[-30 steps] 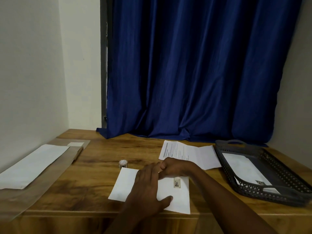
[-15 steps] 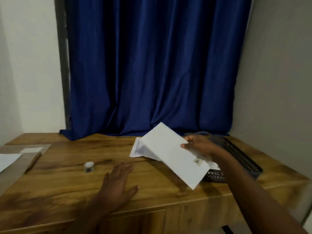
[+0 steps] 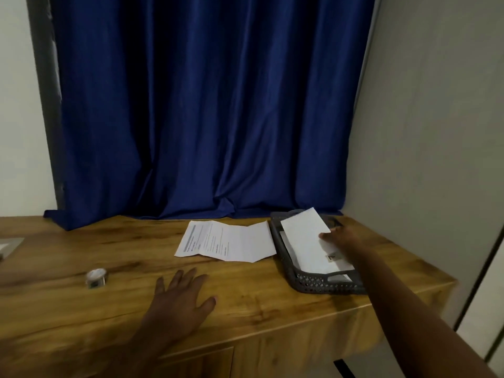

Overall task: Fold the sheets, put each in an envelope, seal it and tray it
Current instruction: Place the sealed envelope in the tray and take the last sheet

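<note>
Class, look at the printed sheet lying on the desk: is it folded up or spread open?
Spread open. The printed sheet lies flat on the desk, creases showing across it.

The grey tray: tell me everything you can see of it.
The grey tray is a dark, shallow, plastic-looking basket with perforated walls and a cut-out handle at its near end. It sits on the table's right side. The right hand lowers a stamped white envelope into it, over another white envelope.

Sheet (image 3: 226, 241) print: illegible
</note>
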{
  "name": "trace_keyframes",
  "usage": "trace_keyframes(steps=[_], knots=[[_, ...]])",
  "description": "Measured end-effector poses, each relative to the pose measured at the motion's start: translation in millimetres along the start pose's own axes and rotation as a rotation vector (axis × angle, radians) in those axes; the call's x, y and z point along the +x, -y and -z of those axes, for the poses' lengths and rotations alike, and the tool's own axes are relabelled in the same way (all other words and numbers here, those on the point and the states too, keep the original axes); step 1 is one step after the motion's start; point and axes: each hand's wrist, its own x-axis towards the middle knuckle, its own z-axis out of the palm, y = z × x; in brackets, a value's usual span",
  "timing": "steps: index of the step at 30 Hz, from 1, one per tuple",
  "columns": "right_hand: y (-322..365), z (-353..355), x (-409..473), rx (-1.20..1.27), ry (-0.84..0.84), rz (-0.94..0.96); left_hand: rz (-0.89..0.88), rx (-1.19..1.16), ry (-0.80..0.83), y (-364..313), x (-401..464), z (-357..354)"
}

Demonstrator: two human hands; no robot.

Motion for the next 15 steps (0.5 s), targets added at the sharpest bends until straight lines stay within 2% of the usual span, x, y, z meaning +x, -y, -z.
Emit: trace_keyframes(steps=[3, 8, 10, 12, 15], knots=[[-4, -15, 8, -0.106, 0.023, -0.082, 0.005, 0.000, 0.005, -1, 0, 1], [-10, -21, 15, -0.223, 0.159, -0.181, 0.000, -0.002, -0.019, 1, 3, -1], [-3, -16, 13, -0.501, 0.100, -0.064, -0.002, -0.005, -0.026, 1, 3, -2], [9, -14, 14, -0.755, -0.038, 0.182, -0.001, -0.014, -0.034, 1, 4, -2], [33, -26, 8, -0.887, -0.077, 0.403, -0.002, -0.026, -0.049, 1, 4, -2]])
